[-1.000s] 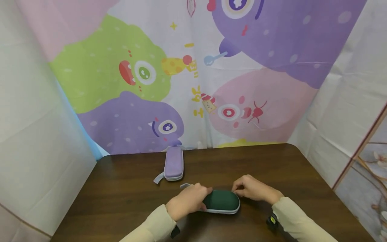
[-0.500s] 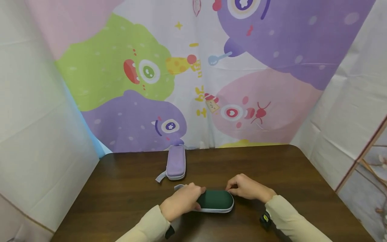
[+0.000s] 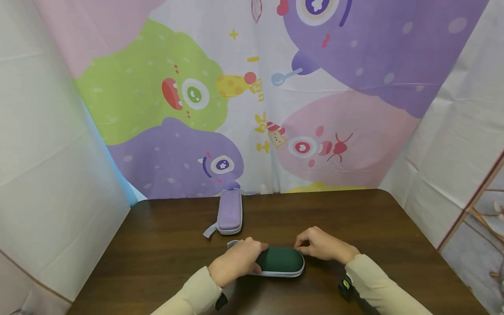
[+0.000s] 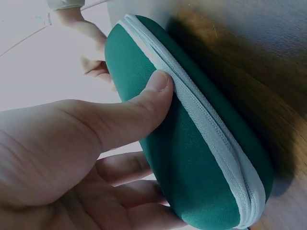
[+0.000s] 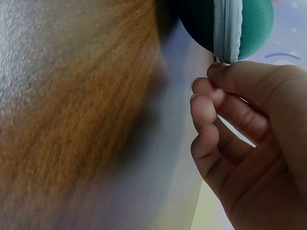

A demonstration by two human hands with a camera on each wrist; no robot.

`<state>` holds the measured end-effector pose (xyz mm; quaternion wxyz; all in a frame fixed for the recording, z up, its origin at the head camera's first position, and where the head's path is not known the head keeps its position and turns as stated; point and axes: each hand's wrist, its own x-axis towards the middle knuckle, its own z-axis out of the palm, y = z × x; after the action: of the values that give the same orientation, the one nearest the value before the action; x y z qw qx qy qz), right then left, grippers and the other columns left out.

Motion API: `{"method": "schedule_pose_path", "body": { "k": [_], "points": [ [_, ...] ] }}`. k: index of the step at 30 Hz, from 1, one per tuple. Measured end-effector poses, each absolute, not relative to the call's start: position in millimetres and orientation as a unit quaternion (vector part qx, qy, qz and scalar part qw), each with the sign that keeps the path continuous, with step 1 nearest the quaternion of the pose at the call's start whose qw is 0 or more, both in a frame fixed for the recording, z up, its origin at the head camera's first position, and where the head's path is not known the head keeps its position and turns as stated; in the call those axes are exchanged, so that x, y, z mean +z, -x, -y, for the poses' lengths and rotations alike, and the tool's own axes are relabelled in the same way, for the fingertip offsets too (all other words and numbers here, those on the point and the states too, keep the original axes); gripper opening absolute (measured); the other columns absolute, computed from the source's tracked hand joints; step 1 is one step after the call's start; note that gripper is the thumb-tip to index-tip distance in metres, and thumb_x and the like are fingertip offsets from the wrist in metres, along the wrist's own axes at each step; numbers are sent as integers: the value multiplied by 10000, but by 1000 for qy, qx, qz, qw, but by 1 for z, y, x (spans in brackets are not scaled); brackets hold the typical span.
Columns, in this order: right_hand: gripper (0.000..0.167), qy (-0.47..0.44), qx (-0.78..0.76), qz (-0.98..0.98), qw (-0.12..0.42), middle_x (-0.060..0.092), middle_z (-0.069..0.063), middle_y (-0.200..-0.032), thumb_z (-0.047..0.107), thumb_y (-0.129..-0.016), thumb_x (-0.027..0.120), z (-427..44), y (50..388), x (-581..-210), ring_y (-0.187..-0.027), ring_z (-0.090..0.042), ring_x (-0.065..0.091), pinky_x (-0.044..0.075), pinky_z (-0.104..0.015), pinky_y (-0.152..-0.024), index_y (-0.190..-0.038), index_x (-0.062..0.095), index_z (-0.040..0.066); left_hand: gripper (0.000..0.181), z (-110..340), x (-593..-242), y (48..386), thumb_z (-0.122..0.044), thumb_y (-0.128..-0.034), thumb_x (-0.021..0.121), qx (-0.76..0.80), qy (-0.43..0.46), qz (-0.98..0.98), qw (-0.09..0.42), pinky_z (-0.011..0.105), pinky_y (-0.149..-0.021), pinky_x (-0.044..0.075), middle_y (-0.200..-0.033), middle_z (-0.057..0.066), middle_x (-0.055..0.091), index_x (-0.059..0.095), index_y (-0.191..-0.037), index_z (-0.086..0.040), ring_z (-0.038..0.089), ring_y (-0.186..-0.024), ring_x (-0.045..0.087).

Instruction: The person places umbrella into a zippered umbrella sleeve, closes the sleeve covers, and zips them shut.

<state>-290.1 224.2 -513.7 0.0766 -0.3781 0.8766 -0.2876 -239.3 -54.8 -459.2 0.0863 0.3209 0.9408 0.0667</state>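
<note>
A dark green zippered case (image 3: 281, 260) with a pale grey zip band lies on the table. My left hand (image 3: 237, 262) grips its left part. In the left wrist view, the thumb (image 4: 156, 88) presses the case's side by the zip (image 4: 206, 120), and the other fingers go round behind. My right hand (image 3: 323, 244) is at the case's right end. In the right wrist view, its thumb and forefinger pinch a small zipper pull at the end of the zip band (image 5: 227, 28); the fingertips mostly hide the pull. The zip looks closed along the visible side.
A lilac zippered case (image 3: 229, 211) with a grey strap lies near the back edge of the brown wooden table (image 3: 334, 210). Behind the table hangs a cloth (image 3: 260, 170) with cartoon monsters. White panels stand at both sides.
Over the first half second the green case and both hands shifted slightly left across the table, and the head view turned a little. Since then almost nothing has moved.
</note>
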Motion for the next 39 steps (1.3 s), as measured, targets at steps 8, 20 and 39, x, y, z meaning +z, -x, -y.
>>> {"method": "schedule_pose_path", "body": {
  "k": [8,20,39],
  "points": [
    [126,382,-286,-876,73,774,50,-958,85,-951,712,-228,288,-512,-869,-31,686,586,-259,-763,-929,790,180,583,55,-460,239,-217,-772,915,73,-318,-941,86,351,-868,593,-1223,65,747,710,-1308,-121,235,-1079,711],
    [132,391,-292,-870,69,764,74,-956,108,-977,689,-230,286,-513,-867,-27,680,580,-265,-754,-941,777,198,532,57,-459,238,-227,-731,938,69,-335,-938,58,303,-762,594,-1111,40,773,740,-1215,-126,179,-957,729],
    [160,383,-306,-868,73,749,122,-907,108,-966,696,-236,279,-518,-810,11,643,555,-241,-717,-894,762,234,553,55,-458,237,-213,-724,942,79,-327,-940,63,315,-789,594,-1132,37,768,733,-1228,-119,201,-977,724]
  ]
}}
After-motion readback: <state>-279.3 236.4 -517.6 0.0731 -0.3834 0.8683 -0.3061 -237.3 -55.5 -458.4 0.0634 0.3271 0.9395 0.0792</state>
